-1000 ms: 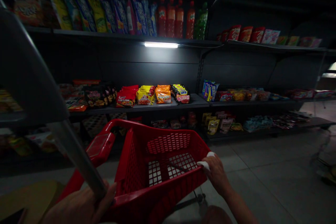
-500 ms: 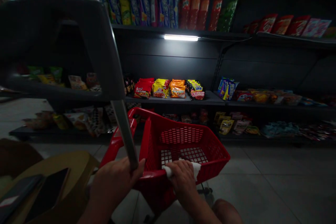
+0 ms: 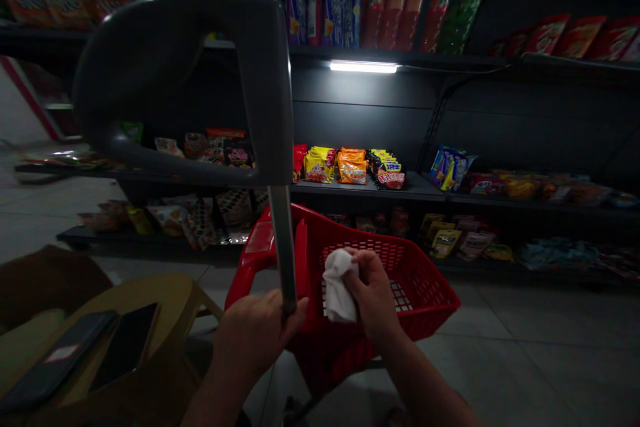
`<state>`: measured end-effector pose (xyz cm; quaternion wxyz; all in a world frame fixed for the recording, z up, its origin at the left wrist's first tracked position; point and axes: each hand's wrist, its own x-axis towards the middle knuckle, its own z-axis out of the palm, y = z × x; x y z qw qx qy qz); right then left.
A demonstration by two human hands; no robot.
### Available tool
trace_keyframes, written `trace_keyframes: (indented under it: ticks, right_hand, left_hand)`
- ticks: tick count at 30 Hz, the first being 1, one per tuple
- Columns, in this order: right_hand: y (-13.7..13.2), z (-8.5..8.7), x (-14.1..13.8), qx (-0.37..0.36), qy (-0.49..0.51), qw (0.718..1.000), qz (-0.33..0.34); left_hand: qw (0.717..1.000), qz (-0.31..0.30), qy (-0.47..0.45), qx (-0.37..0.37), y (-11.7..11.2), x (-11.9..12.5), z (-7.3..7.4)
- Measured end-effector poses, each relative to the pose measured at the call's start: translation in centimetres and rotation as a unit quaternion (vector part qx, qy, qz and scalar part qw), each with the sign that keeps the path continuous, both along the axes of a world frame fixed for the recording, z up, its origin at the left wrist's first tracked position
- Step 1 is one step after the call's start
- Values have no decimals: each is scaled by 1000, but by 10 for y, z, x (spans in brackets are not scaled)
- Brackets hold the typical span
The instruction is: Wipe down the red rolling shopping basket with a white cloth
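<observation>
My left hand [image 3: 255, 340] is closed around a metal pole [image 3: 283, 247] that rises from a red plastic rolling basket [image 3: 430, 287]. A curved grey plastic handle [image 3: 265, 80] tops the pole, close to the camera. My right hand [image 3: 373, 293] holds a bunched white cloth [image 3: 339, 287] above the basket's mesh interior, clear of its rim. The cloth hides part of the basket's far wall and floor, and the wheels are out of sight.
Dark shelves [image 3: 370, 190] of packaged snacks and bottled drinks stand ahead, lit by a strip light [image 3: 363, 67]. At lower left, two dark phones [image 3: 125, 347] [image 3: 55, 360] lie on a tan seat [image 3: 160, 297]. Grey floor tiles [image 3: 500, 360] extend to the right.
My right hand has lifted the cloth off the basket's near rim and bunched it. The basket and pole have shifted right in view, and more of the shelves appears at left.
</observation>
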<state>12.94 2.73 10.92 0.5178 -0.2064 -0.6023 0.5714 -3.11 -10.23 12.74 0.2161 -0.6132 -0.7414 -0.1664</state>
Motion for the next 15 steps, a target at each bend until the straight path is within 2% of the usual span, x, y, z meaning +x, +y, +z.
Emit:
trace_keyframes:
  ticks: [1, 3, 4, 7, 8, 10, 13, 15]
  right_hand:
    - [5, 0, -11, 43, -4, 999, -23]
    - [17, -5, -31, 177, -89, 980, 2]
    - [24, -10, -39, 254, -154, 954, 42]
    - [49, -23, -58, 428, -300, 837, 159]
    - [58, -25, -64, 459, -319, 810, 176]
    - [79, -25, -75, 497, -334, 778, 189]
    - [110, -21, -99, 526, -369, 746, 178]
    - [130, -18, -118, 525, -411, 732, 139]
  left_hand:
    - [1000, -1, 3, 5, 0, 2, 0]
    - [1000, -11, 14, 17, 1, 5, 0]
    - [999, -18, 22, 25, 1, 6, -1]
    - [997, -39, 44, 50, 2, 6, -2]
    - [996, -44, 49, 56, 2, 6, -2]
    - [996, -51, 53, 59, 3, 5, -2]
    - [997, -49, 46, 48, 5, 5, -2]
    - [998, -47, 37, 33, 5, 6, -2]
